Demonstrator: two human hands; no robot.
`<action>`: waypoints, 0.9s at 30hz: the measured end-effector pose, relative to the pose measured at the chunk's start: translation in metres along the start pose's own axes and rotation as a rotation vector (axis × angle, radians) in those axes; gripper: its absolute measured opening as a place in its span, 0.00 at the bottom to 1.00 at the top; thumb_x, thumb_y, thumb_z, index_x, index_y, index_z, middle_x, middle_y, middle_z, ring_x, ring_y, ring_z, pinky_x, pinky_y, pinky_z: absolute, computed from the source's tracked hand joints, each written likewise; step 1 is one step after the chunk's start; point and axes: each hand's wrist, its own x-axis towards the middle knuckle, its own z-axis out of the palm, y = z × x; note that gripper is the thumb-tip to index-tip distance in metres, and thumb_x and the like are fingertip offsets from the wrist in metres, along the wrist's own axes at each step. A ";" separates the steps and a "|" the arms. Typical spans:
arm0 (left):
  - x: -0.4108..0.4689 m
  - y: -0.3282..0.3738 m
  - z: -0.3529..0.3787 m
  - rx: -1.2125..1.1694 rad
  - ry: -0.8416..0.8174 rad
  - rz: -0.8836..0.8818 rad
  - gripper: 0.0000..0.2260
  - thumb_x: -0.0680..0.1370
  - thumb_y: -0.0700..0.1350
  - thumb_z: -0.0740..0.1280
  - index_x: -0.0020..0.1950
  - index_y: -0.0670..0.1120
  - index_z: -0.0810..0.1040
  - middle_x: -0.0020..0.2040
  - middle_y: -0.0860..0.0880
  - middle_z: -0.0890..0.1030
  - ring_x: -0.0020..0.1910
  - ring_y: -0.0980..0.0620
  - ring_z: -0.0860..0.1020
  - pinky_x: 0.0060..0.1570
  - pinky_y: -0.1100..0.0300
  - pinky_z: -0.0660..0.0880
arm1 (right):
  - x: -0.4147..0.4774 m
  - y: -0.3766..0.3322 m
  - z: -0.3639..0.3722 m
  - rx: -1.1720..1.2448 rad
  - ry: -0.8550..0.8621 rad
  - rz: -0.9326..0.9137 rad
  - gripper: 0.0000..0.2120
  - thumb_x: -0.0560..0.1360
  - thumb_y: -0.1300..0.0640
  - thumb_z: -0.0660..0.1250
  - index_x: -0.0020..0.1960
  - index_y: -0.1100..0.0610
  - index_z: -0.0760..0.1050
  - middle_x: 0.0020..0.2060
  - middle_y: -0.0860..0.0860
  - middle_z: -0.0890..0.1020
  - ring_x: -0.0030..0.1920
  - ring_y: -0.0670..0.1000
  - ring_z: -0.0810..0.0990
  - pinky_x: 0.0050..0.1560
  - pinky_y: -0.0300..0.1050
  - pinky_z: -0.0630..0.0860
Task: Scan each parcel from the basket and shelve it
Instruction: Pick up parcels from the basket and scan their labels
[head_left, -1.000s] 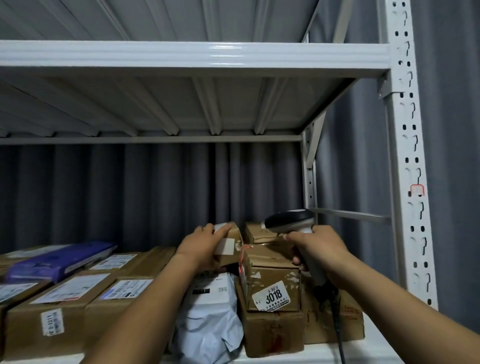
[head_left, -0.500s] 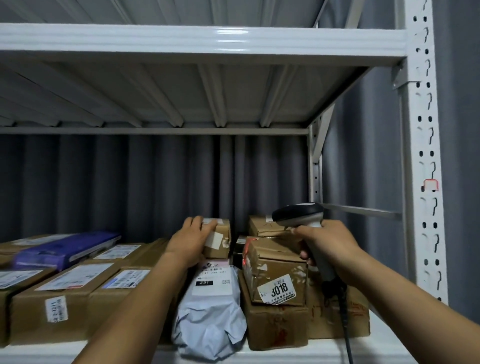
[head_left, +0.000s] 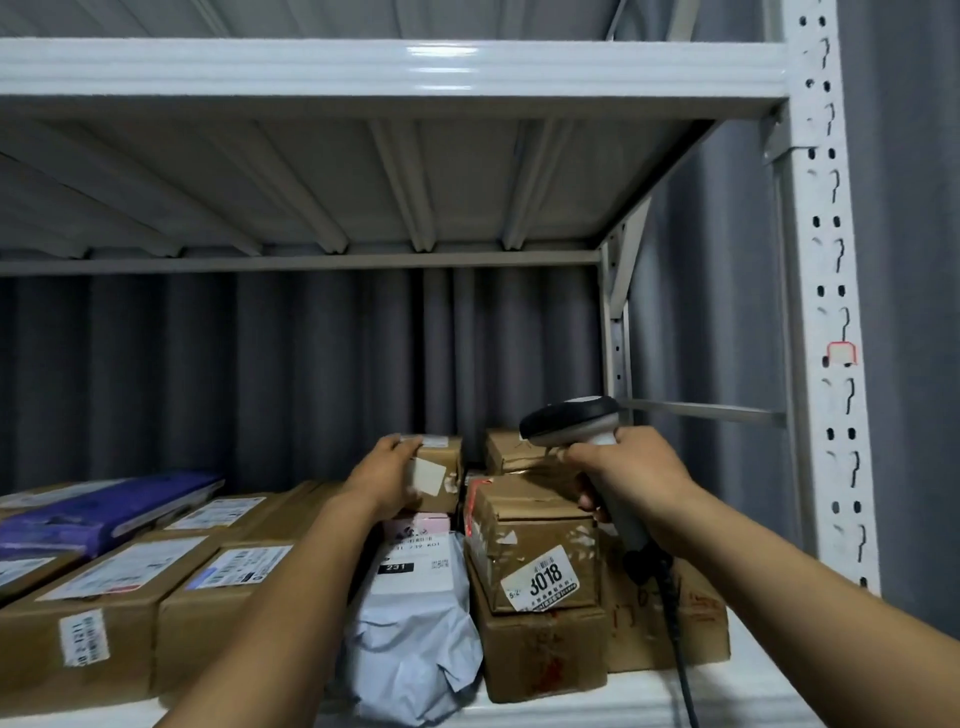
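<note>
– Left hand (head_left: 382, 475) first: what has it got?
– A small cardboard parcel (head_left: 441, 467). The fingers curl over its upper left corner, deep in the bay, above the top of a grey poly mailer (head_left: 415, 623). I cannot tell whether the parcel rests on anything or hangs in the grip.
– And the right hand (head_left: 631, 467)?
– It is wrapped round the handle of a barcode scanner (head_left: 569, 422), whose head points left over the boxes. A black cable (head_left: 675, 618) drops from the handle in front of the low carton (head_left: 701, 629) at the far right.
– What does the bay hold?
– Just right of the mailer there is a taped box (head_left: 535, 530) with a sticker (head_left: 540, 577) reading 3018. It is stacked on a bigger brown box (head_left: 540, 654). Behind them, under the scanner head, sits another little box (head_left: 506, 449). Left of the mailer two long cartons (head_left: 104, 623) lie side by side with printed labels on top. Further left is a purple package (head_left: 104, 506), tilted on more cartons.
– What surrounds it all?
– The parcels stand on a white shelf deck (head_left: 649, 701). An upper shelf beam (head_left: 395, 67) runs overhead, and a perforated white post (head_left: 826, 312) rises at the right. A grey curtain (head_left: 260, 374) hangs behind. The stacked boxes stand between the two hands.
</note>
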 end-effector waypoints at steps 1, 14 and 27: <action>0.001 0.001 -0.001 0.006 -0.017 0.008 0.37 0.75 0.45 0.72 0.79 0.50 0.57 0.78 0.45 0.54 0.74 0.45 0.62 0.71 0.59 0.61 | 0.001 0.000 0.001 -0.013 0.005 0.001 0.12 0.72 0.57 0.72 0.48 0.67 0.78 0.29 0.58 0.80 0.28 0.53 0.78 0.29 0.44 0.74; -0.084 0.024 -0.061 0.034 0.075 0.008 0.31 0.76 0.50 0.70 0.76 0.49 0.63 0.77 0.43 0.59 0.74 0.43 0.63 0.72 0.54 0.61 | -0.060 -0.030 -0.015 -0.109 -0.013 -0.042 0.09 0.72 0.56 0.72 0.47 0.61 0.80 0.39 0.57 0.84 0.33 0.53 0.82 0.37 0.48 0.80; -0.278 0.084 -0.069 0.073 -0.005 0.084 0.24 0.77 0.50 0.68 0.72 0.49 0.70 0.73 0.43 0.66 0.70 0.42 0.66 0.69 0.52 0.65 | -0.240 -0.017 -0.044 -0.194 -0.079 0.009 0.06 0.72 0.60 0.71 0.44 0.63 0.79 0.34 0.58 0.82 0.25 0.52 0.78 0.26 0.41 0.76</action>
